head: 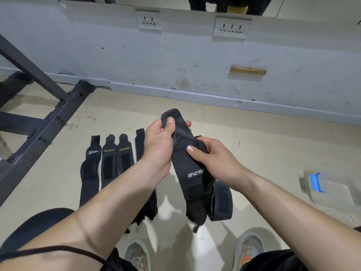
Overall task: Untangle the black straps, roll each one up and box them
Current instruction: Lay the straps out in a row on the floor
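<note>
A black strap with a white logo patch (192, 180) hangs in the air in front of me, held by both hands. My left hand (159, 141) pinches its upper end between thumb and fingers. My right hand (213, 159) grips it just below, thumb on its face. A second black strap (222, 202) dangles in a loop behind the lower part. Several flat black straps (108, 163) lie side by side on the floor to the left, partly hidden by my left forearm. A clear plastic box with a blue clip (324, 188) sits on the floor at the right.
A dark metal frame (48, 124) runs across the floor at the left. A white wall with a skirting board (195, 94) and two socket panels stands ahead. My knees and grey shoes (248, 249) are at the bottom edge.
</note>
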The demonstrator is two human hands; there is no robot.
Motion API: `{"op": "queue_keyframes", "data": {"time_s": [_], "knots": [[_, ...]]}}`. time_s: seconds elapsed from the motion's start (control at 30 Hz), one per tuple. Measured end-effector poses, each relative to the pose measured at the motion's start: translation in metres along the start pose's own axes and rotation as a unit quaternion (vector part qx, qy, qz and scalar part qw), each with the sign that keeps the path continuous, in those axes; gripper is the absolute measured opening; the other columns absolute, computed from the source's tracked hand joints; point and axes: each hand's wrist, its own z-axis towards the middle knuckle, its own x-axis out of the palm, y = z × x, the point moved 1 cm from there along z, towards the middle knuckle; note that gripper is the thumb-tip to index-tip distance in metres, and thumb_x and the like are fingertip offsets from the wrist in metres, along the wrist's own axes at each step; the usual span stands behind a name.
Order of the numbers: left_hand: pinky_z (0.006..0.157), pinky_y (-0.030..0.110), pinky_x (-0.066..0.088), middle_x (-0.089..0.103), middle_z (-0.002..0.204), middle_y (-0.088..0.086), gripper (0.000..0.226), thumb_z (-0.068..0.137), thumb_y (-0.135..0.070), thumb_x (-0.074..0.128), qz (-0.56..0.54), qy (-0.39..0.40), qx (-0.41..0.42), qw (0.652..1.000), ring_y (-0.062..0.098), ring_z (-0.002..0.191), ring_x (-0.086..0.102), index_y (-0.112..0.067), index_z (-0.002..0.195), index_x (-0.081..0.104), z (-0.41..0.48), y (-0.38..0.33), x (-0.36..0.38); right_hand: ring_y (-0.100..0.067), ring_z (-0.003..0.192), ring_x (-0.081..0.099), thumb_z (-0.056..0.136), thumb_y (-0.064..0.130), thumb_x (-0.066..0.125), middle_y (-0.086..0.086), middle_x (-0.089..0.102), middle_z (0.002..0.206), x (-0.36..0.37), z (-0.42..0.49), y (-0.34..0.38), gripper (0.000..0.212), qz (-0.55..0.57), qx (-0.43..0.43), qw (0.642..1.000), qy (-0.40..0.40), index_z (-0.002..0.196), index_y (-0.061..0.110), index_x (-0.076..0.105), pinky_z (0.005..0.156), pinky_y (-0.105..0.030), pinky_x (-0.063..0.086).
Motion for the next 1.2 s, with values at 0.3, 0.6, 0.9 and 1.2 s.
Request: {"op": "queue_keyframes", "data": {"time_s": [0.3,0.6,0.9,1.2], "knots": [[0.108,0.044,0.049,0.07,0.128,0.014,0.075,0.083,-0.06,0.066,-0.003,0.173,-0.067,0.983,0.029,0.121,0.066,-0.007,0.136,0.058,-0.014,0.029,-0.02,-0.014,0.074,0.069,0.099,0.016,0.063,-0.004,0.073,0.082,0.006,0.01,0.02,0.013,0.098,-0.037,0.988,-0.109,0.101,0.005,0.07,0.066,-0.027,0.054],[0.114,0.037,0.043,0.074,0.123,-0.006,0.031,0.098,-0.035,0.067,0.2,0.253,-0.178,0.93,0.012,0.119,0.067,-0.023,0.126,0.068,-0.005,0.102,-0.077,-0.021,0.082,0.07,0.1,0.022,0.064,-0.005,0.074,0.09,0.015,0.083,0.011,0.011,0.212,0.02,0.966,-0.15,0.1,0.015,0.072,0.079,-0.041,0.06],[0.113,0.041,0.043,0.074,0.121,-0.001,0.092,0.06,-0.073,0.082,0.117,0.109,-0.268,0.95,0.02,0.119,0.067,-0.017,0.131,0.063,0.076,0.182,-0.108,-0.026,0.083,0.07,0.1,0.031,0.061,-0.008,0.072,0.095,0.038,0.225,-0.074,0.017,0.203,0.101,0.955,-0.192,0.101,0.015,0.066,0.074,-0.045,0.063],[0.111,0.043,0.047,0.075,0.117,-0.003,0.036,0.094,-0.037,0.069,0.169,0.113,-0.341,0.918,0.017,0.114,0.069,-0.022,0.126,0.068,0.114,0.296,-0.173,-0.029,0.094,0.071,0.102,0.029,0.056,-0.011,0.072,0.102,0.061,0.352,-0.192,0.015,0.166,0.148,0.959,-0.176,0.098,0.017,0.064,0.083,-0.054,0.061]]}}
